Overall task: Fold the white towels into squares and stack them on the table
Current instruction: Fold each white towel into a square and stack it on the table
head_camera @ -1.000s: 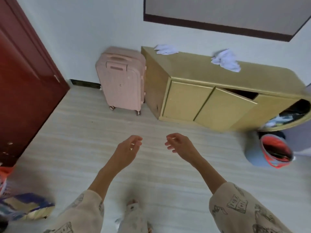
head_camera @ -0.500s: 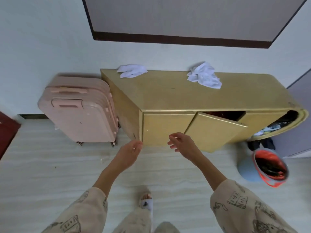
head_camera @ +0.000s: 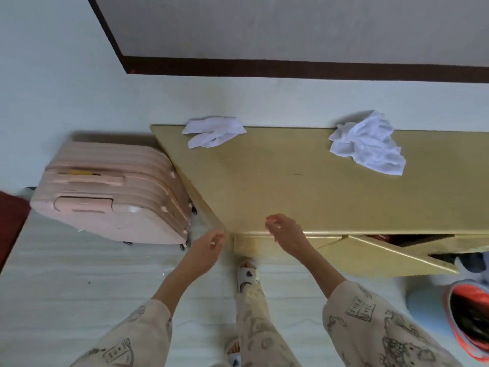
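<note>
Fingers (head_camera: pixel 272 225) of right hand (head_camera: pixel 287 235) loosely curled, holding nothing, above front edge of gold cabinet (head_camera: pixel 291 186) near its left front corner. Left hand (head_camera: pixel 205 250) likewise loosely curled and holding nothing, just off that corner, over pale floor (head_camera: pixel 66 282). Two crumpled white towels on cabinet top: smaller towel (head_camera: pixel 213 131) at back left corner against wall, larger towel (head_camera: pixel 366 145) along back edge toward right, well apart from each other and from both hands. One cabinet door (head_camera: pixel 383 254) ajar below front edge. Pink suitcase (head_camera: pixel 111 194) just beside left end of cabinet. Blue-and-orange bin (head_camera: pixel 465 313) on floor at right.
</note>
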Demonstrator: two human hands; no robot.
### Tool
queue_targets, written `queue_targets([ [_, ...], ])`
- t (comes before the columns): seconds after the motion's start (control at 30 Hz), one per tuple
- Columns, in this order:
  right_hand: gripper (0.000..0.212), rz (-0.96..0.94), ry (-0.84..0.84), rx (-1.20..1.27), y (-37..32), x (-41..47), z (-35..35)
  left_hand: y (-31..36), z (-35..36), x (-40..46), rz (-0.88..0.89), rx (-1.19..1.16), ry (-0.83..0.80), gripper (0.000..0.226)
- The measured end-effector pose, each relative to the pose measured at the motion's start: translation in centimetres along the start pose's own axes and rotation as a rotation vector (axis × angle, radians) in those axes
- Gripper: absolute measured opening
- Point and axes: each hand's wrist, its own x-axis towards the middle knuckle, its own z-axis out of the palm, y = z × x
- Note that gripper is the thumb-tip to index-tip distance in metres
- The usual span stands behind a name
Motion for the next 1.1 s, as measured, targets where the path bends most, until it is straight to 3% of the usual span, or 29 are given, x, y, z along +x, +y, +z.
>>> queue_targets([
  [0.23, 0.054, -0.035, -0.095, -0.454, -2.4, 14.8, -1.4, 1.6, -3.8, 13.9, -0.080, 0.132, -0.003, 0.033],
  [0.33, 0.068, -0.041, -0.102, -0.712, -3.1, 19.7, -1.4, 2.0, -6.2, 20.0, -0.076, 0.216, 0.083, 0.040],
  [0.43, 0.079, -0.025, -0.137, -0.820, -2.9, 23.0, -0.9, 1.9, -8.4, 25.5, -0.065, 0.337, 0.151, 0.046],
  [0.6, 0.080, -0.018, -0.136, -0.837, -1.5, 24.6, -0.1, 0.9, -10.4, 31.5, -0.028, 0.478, 0.199, 0.056],
  [0.77, 0.083, 0.011, -0.123, -0.802, -1.7, 24.7, -0.1, -0.4, -10.2, 32.5, -0.013, 0.571, 0.188, 0.044],
  [1.0, 0.081, 0.081, -0.146, -0.800, -2.7, 24.7, 0.0, -1.5, -8.7, 28.2, 0.122, 0.430, -0.011, 0.024],
  [1.1, 0.077, 0.138, -0.192, -0.659, -4.5, 24.4, 0.1, -0.3, -8.6, 26.7, 0.095, 0.300, -0.014, 0.012],
])
